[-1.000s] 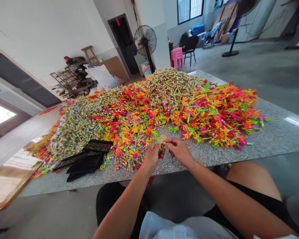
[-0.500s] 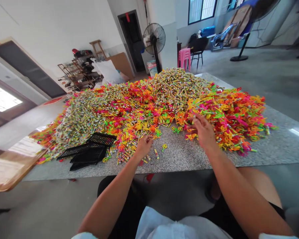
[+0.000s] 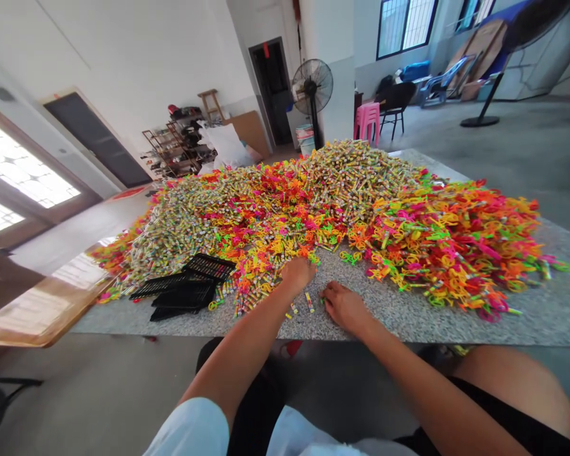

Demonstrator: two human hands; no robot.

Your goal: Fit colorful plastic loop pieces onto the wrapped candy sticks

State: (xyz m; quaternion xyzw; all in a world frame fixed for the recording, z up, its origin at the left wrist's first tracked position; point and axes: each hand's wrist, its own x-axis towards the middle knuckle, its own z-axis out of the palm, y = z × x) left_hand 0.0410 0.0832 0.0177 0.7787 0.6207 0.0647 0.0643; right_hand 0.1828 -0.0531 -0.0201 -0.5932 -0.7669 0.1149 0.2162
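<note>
1. The desk [image 3: 541, 316] is a speckled stone slab; its near edge runs just in front of the person's knees.
2. A heap [image 3: 323, 202] of bright plastic pieces and wrapped sticks covers most of the desk, from the far edge almost to the near one.
3. Black trays [image 3: 185, 291] lie stacked near the near left corner, touching the heap.
4. The left hand [image 3: 298, 273] rests palm down at the heap's near rim, fingers curled into the pieces; whether it grips any cannot be told.
5. The right hand [image 3: 344, 305] lies on bare desk near the near edge, fingers bent around a small green piece [image 3: 322, 299].
6. A loose stick [image 3: 308, 302] lies between the hands.
</note>
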